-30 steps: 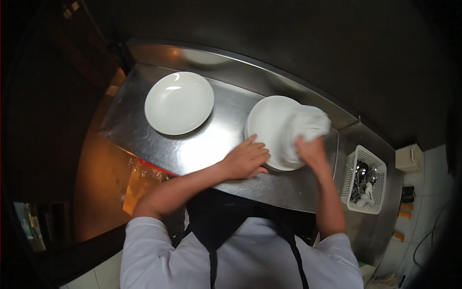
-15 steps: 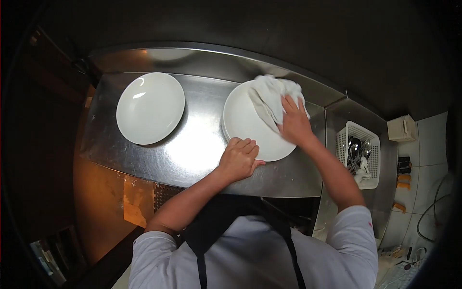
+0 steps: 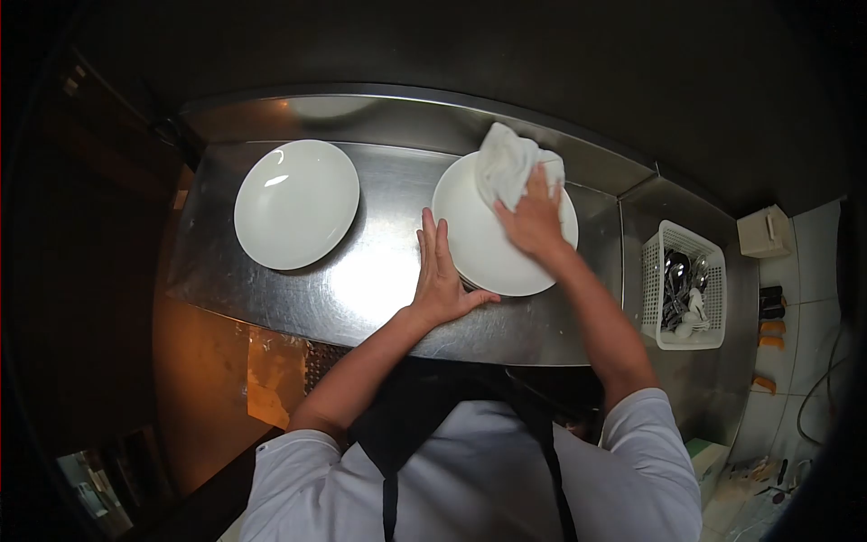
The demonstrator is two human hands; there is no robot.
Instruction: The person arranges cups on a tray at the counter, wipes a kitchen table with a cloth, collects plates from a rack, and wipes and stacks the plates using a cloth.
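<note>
A white plate (image 3: 488, 248) lies on top of a stack on the steel counter, its lower rims just showing at the near left. My right hand (image 3: 535, 217) presses a white cloth (image 3: 508, 163) onto the plate's far right part, and the cloth bunches up past the rim. At the near left edge of the stack is my left hand (image 3: 441, 280), its fingers stretched out along the side and the thumb apart along the front. Another white plate or stack (image 3: 296, 206) stands farther left, out of reach of both hands.
The steel counter (image 3: 379, 316) has a raised back ledge (image 3: 406, 113). To the right, a white plastic basket (image 3: 713, 316) holds spoons and other cutlery. A pale box (image 3: 765, 232) and orange-handled items (image 3: 770, 334) sit beyond it.
My left hand has opened from curled fingers on the plate rim to straight fingers beside the stack. The cloth and my right hand have shifted slightly toward the far side of the plate.
</note>
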